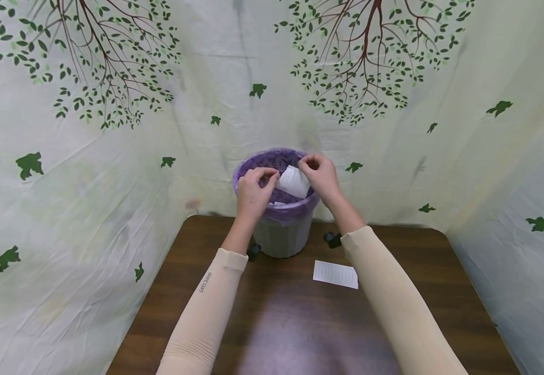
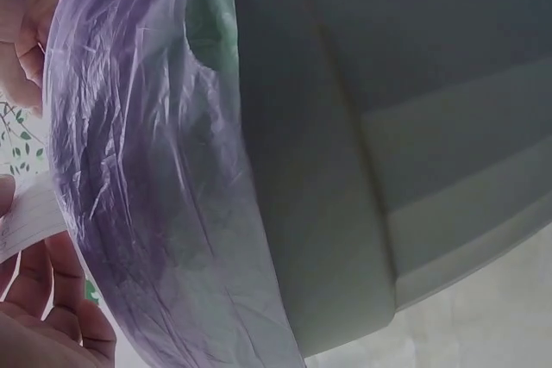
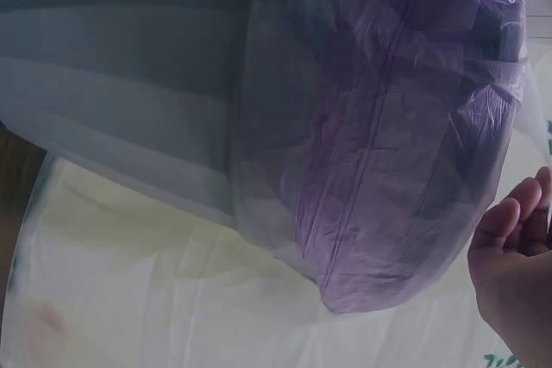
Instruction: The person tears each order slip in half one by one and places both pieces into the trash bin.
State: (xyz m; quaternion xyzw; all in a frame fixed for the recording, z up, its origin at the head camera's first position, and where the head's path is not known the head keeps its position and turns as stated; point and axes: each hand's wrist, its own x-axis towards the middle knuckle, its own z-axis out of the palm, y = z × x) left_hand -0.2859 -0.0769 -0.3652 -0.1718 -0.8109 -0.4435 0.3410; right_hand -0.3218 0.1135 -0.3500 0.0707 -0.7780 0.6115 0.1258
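A white piece of lined paper point(image 1: 293, 182) is held over the mouth of a grey bin point(image 1: 283, 237) lined with a purple plastic bag point(image 1: 291, 210). My left hand point(image 1: 252, 194) pinches the paper's left edge between thumb and fingers; the left wrist view shows its faint ruled lines beside the bag's rim. On the other side, my right hand point(image 1: 321, 177) has thumb and index finger brought together at the paper's upper right edge. In the right wrist view, that hand's curled fingers point(image 3: 522, 213) are beside the bag, their tips partly cut off by the frame.
Another lined paper sheet point(image 1: 335, 274) lies on the brown wooden table point(image 1: 291, 323), near my right forearm. White paper scraps point(image 1: 279, 203) show inside the bin. Dark objects point(image 1: 332, 239) show at my wrists. A leaf-patterned cloth point(image 1: 215, 172) hangs behind the table.
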